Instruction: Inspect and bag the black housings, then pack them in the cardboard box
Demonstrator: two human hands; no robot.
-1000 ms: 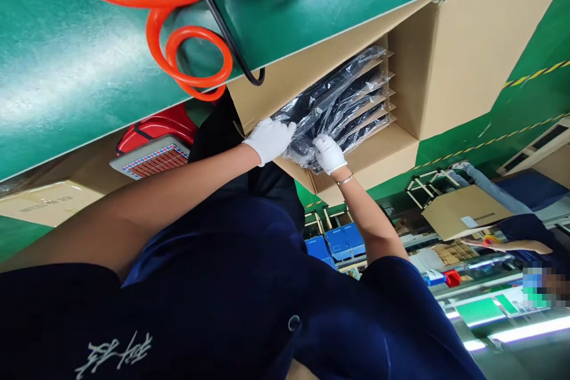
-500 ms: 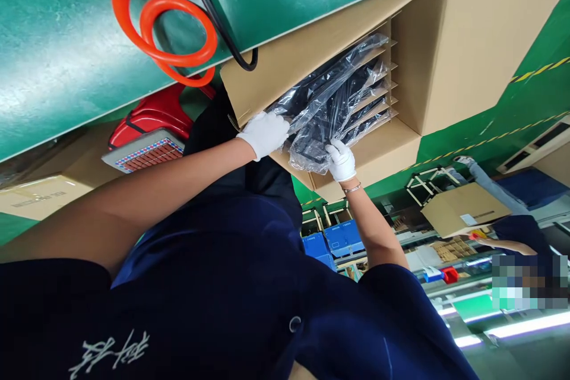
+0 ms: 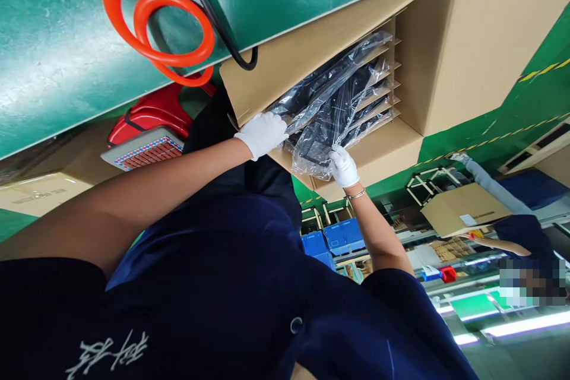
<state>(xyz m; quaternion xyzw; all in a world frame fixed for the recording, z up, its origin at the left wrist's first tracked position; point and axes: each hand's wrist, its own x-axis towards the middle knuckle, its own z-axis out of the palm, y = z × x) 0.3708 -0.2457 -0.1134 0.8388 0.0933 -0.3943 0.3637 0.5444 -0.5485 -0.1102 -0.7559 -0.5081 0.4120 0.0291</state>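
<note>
My left hand (image 3: 262,135), in a white glove, has its fingers curled over the near end of a long black part in a clear plastic bag (image 3: 329,80). My right hand (image 3: 344,167), also gloved, pinches the edge of a second clear plastic bag (image 3: 314,151) with a dark part inside. Both bags lie slanted over an open cardboard box (image 3: 401,136). In the box, cardboard dividers (image 3: 392,77) stand in a row with several bagged dark parts between them. My left fingertips are partly hidden by the film.
A green worktable (image 3: 89,59) borders the box and carries a coiled orange hose (image 3: 176,29) and a black cable (image 3: 214,6). Beside my left arm are a red stool (image 3: 151,110) and a carton (image 3: 48,193). A co-worker (image 3: 521,237) stands behind another carton (image 3: 463,208).
My right hand has shifted slightly towards my body and to the right, drawing the bag's edge along. My left hand has hardly moved.
</note>
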